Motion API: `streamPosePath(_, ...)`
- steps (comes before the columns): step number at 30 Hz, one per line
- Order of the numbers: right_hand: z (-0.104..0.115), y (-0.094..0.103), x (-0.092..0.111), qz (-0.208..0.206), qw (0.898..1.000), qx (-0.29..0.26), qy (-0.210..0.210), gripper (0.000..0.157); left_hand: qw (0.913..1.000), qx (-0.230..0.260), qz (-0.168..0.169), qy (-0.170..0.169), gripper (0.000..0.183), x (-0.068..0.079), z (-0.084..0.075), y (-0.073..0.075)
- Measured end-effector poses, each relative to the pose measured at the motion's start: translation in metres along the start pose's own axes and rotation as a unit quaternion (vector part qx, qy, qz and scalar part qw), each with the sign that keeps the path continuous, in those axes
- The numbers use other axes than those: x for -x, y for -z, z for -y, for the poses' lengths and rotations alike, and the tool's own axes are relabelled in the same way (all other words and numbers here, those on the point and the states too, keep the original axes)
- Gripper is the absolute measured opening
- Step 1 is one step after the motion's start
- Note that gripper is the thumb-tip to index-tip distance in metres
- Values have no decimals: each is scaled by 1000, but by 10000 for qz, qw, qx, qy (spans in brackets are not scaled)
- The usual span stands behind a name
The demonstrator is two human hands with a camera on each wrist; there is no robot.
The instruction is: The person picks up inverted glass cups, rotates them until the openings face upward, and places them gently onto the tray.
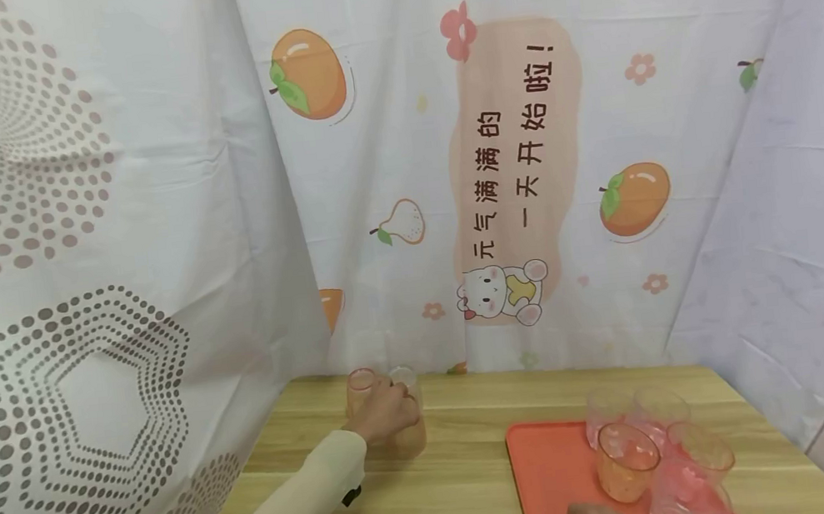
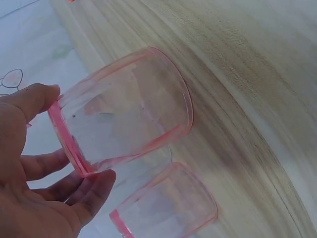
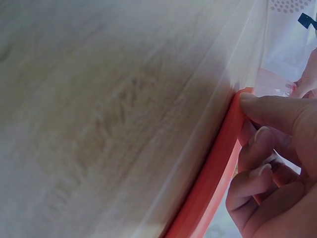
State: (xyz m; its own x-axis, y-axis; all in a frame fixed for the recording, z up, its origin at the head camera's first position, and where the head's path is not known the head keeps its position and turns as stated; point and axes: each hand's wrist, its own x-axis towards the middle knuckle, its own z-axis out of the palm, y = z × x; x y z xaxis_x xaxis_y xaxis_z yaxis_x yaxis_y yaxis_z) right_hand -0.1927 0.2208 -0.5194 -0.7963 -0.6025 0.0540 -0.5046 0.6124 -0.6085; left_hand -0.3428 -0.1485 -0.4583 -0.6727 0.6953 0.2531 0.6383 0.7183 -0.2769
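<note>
My left hand grips a clear pink-tinted cup by its thick pink base, thumb on one side and fingers on the other. The cup is upside down, its rim toward the wooden table. Close by, another upside-down pink cup stands, with a further clear cup partly hidden behind. At the near side of the table, my right hand pinches the edge of an orange-red tray between thumb and fingers. Only part of that hand shows in the head view.
Several clear pink cups, among them an upright one, crowd the tray's right part. The wooden table extends between the tray and the left cups. Printed curtains hang behind the table and along its sides.
</note>
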Motion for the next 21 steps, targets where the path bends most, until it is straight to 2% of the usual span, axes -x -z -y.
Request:
streamPosePath(1,0,-1,1,-30,10000,30,-16,7,9981,514,119,316,32,0,0,0)
streamPosePath(2,0,-2,1,-73,9999,61,-36,7,9921,1063,182,643,30,0,-1,1)
streamPosePath(5,1,-4,3,-160,9998,114,-75,8,9830,1599,160,891,25,-1,0,3)
streamPosePath(6,1,-4,3,-190,9997,153,-27,8,9854,1502,88,799,24,-2,0,4)
streamPosePath(8,0,-4,2,-209,9996,193,68,8,9969,749,-79,242,26,-3,2,6)
streamPosePath(9,0,-4,2,-195,9996,189,82,8,9991,402,-153,0,27,-3,2,7)
streamPosePath(11,0,-3,2,-195,9994,241,141,7,9987,463,-193,16,29,-4,3,8)
streamPosePath(13,0,-3,2,-160,9996,227,87,6,9954,912,-46,284,30,-5,3,7)
streamPosePath(14,0,-3,2,-143,9997,216,53,6,9915,1214,55,464,29,-5,3,6)
streamPosePath(16,1,-2,2,-113,9997,211,26,6,9748,1972,159,1027,27,-5,3,5)
streamPosePath(18,2,-2,1,-89,9998,185,-21,6,9580,2449,157,1481,23,-5,3,3)
streamPosePath(19,2,-1,1,-88,9998,193,-16,6,9526,2562,115,1636,20,-4,3,2)
streamPosePath(21,2,-1,0,-95,9997,225,6,6,9486,2614,96,1781,16,-4,2,1)
